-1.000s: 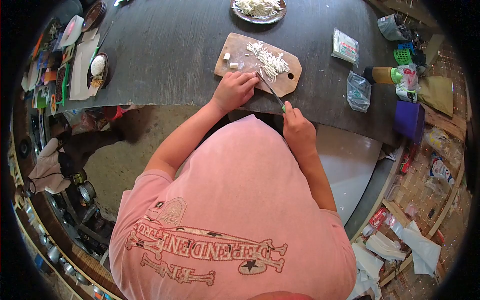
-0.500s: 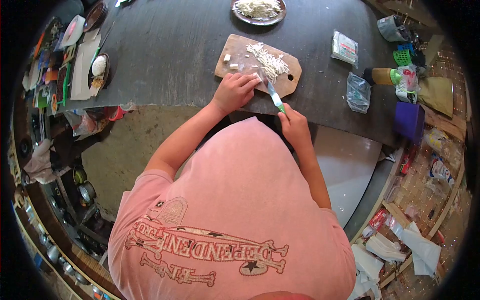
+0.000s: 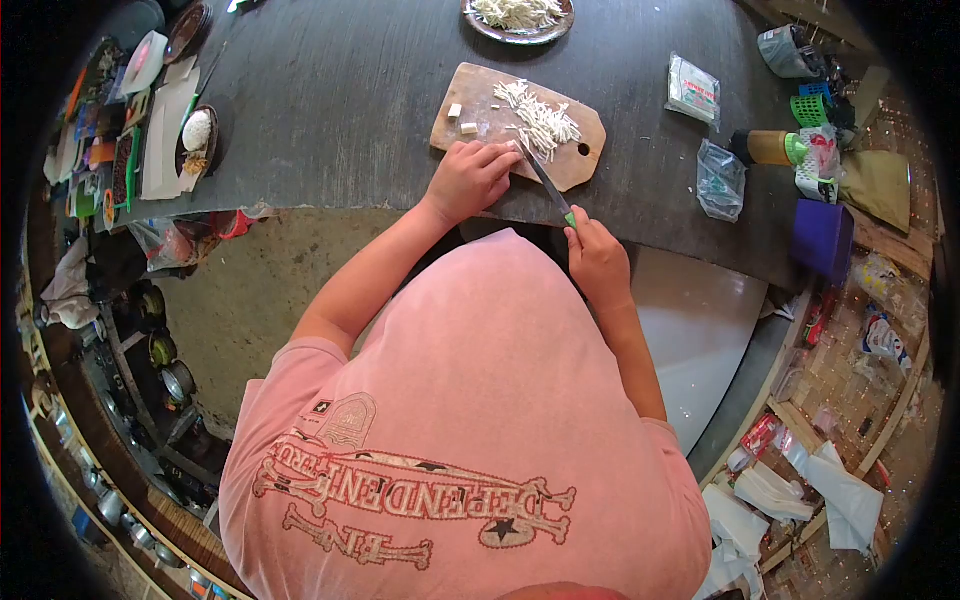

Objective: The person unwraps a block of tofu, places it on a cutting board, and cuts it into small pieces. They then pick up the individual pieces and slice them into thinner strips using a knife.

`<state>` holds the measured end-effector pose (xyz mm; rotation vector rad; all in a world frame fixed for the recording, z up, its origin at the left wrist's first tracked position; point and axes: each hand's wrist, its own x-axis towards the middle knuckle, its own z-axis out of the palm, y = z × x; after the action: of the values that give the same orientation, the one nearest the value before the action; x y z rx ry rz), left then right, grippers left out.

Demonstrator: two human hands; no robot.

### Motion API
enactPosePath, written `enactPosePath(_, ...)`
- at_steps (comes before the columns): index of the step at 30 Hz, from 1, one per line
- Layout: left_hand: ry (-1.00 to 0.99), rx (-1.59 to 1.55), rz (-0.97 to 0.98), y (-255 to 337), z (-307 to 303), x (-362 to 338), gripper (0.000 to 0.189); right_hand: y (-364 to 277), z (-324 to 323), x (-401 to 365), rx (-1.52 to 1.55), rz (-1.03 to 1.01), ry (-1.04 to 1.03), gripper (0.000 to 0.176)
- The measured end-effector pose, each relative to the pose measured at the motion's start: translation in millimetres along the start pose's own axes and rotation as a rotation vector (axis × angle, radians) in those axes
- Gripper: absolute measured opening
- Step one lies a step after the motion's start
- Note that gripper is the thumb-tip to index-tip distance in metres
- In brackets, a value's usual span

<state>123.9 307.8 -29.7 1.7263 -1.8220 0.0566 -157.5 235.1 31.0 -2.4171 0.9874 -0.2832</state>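
A wooden cutting board point(image 3: 480, 90) with a hole in its right end lies near the table's front edge. Thin white food strips point(image 3: 545, 125) are heaped on it, and two small white blocks point(image 3: 469, 128) sit at its left. My left hand point(image 3: 468, 182) rests on the board's front edge, fingers bent and pressed on a white food piece point(image 3: 514, 146) that they mostly cover. My right hand point(image 3: 600, 262) grips the green handle of a knife point(image 3: 547, 185). The blade's tip reaches the board right beside my left fingertips.
A dark plate point(image 3: 520, 38) of white strips stands at the back of the table point(image 3: 330, 110). To the right lie a packet point(image 3: 693, 90), a clear plastic bag point(image 3: 720, 180) and a bottle point(image 3: 768, 148). On the left is a small dish point(image 3: 197, 150) with white and brown contents.
The knife has turned from showing its bright flat side to a darker, thinner edge-on look. My right hand has shifted slightly right and down; my left hand stays on the piece.
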Motion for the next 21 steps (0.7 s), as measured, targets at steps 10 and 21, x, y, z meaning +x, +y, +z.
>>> enactPosePath(10,-0.009,0.007,0.027,-2,0,-1,0.041,11,-12,13,-0.055,-0.12,0.005,0.034)
enactPosePath(21,-0.03,0.023,0.021,-1,-2,0,0.044,-10,-1,15,-0.227,0.043,-0.02,0.037)
